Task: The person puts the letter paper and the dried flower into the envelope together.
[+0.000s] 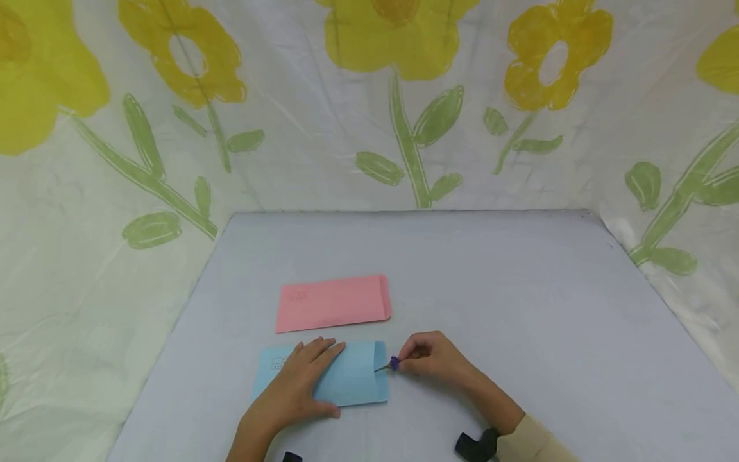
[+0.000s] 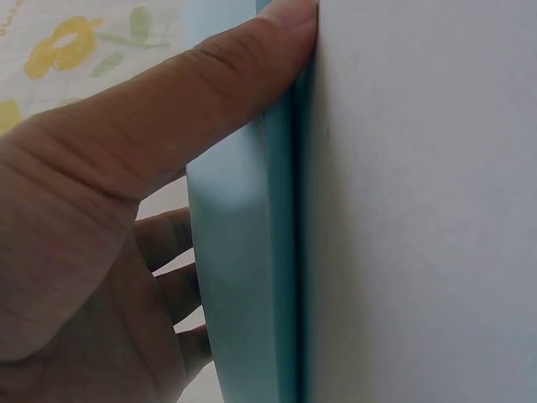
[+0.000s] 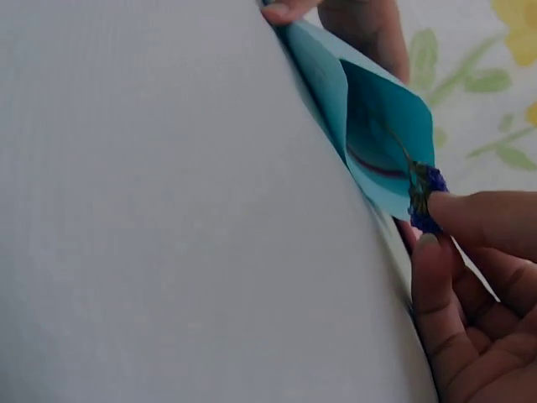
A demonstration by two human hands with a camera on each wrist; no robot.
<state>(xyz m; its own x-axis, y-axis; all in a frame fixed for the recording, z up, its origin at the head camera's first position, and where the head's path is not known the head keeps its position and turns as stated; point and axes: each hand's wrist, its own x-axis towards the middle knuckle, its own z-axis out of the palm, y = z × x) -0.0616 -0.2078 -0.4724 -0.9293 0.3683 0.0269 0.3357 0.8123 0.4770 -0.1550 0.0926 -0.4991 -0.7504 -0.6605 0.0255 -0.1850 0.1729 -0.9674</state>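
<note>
Closest to the person, the left hand (image 1: 300, 385) lies flat with its fingers straight, pressing down on a light blue paper envelope (image 1: 352, 375) on the pale grey table (image 1: 519, 308); its thumb (image 2: 210, 92) rests along the envelope's near edge. Just beyond the fingertips lies a pink paper envelope (image 1: 333, 302), apart from the blue one. Right of the left hand, the blue envelope's mouth gapes open. There the right hand (image 1: 430, 356) pinches a small purple flower on a thin green stem (image 1: 394, 364) between thumb and fingertips (image 3: 482, 214), the stem reaching into the opening.
</note>
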